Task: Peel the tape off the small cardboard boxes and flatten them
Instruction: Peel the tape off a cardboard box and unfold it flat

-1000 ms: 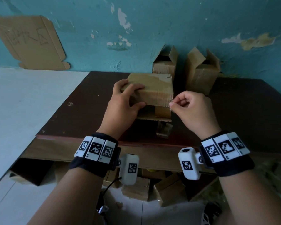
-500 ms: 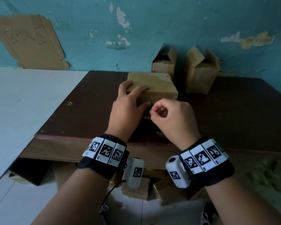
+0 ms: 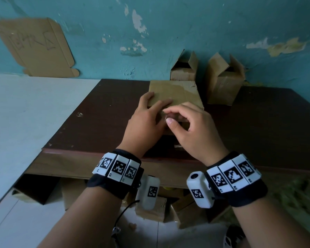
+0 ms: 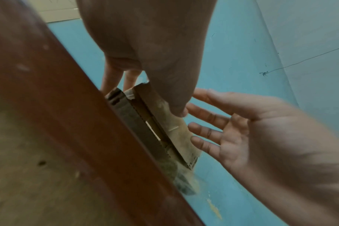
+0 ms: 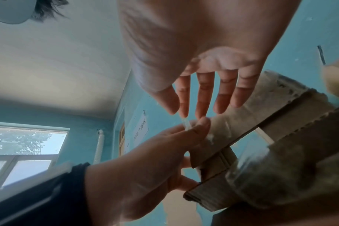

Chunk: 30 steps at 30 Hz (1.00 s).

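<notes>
A small brown cardboard box [image 3: 175, 93] sits on the dark table [image 3: 258, 122], its taped near face toward me. My left hand [image 3: 156, 111] grips its left near corner, fingers on top and thumb on the near face. My right hand [image 3: 169, 116] hovers just in front of that thumb, with its other fingers spread. In the right wrist view a thin strip of clear tape [image 5: 186, 124] runs from the right thumb and index tips down to the left thumb. The left wrist view shows the box [image 4: 176, 130] edge-on, the right hand's fingers [image 4: 207, 130] beside it.
Two open-topped boxes [image 3: 184, 68] [image 3: 222, 79] stand against the blue wall behind. A flat cardboard sheet [image 3: 34, 47] leans on the wall at left, above a white board [image 3: 25, 122]. More boxes [image 3: 150, 208] lie under the table's front edge.
My right hand has travelled left from the box's right near corner across its near face to the left thumb, drawing tape along. The box has settled lower, showing more of its top.
</notes>
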### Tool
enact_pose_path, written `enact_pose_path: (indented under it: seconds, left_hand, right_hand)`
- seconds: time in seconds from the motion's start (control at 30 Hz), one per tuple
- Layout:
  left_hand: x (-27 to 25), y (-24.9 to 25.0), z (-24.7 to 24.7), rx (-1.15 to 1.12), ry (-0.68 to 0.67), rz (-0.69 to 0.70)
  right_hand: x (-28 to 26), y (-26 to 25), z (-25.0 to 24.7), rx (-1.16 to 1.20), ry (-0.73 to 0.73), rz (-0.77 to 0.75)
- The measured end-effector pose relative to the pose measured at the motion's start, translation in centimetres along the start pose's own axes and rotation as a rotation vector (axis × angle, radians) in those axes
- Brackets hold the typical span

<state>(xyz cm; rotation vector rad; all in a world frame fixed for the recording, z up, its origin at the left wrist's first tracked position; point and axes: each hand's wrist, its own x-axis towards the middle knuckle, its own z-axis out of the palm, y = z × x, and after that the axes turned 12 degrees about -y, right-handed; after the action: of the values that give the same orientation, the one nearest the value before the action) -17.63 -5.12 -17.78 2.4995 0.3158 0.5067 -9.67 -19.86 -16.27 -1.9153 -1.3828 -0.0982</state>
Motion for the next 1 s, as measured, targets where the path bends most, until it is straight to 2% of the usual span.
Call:
enact_pose_path:
  seconds: [0.13,0.27,0.33,0.43,0.5,0.7,0.83,1.0]
  left_hand:
    - [0.2,-0.1,0.1,-0.01,0.032,-0.001]
    - [0.3,-0.5,0.2,-0.017,0.06,0.009]
    - [0.4,-0.6,0.2,-0.061,0.092,0.031]
    - [0.5,-0.5,0.3,-0.145,0.159,0.067]
    - [0.5,-0.4,0.2,-0.21,0.207,0.077]
    - [0.6,0.0,-0.1,-0.312,0.295,0.081]
    - [0.5,0.5,-0.2,-0.352,0.338,0.067]
    - [0.6,0.5,-0.6,-0.491,0.492,0.041]
  right_hand:
    - [0.2,0.6,-1.1,-0.042,0.095,0.032]
    - [0.1,1.8,-3.3,-0.058,0.28,0.207]
    - [0.0,2.3,-4.1,-0.036,0.223,0.338]
    - [-0.2,2.7,-4.4,0.068,-0.022,0.474]
    - [-0.2,2.9,-4.1,0.157,-0.075,0.473]
    - [0.2,2.7,-3.7,0.404,-0.013,0.358]
    - [0.3,2.9,-3.8,0.436,0.019,0.343]
    - [0.0,2.8,-4.3,0.475,-0.017,0.393]
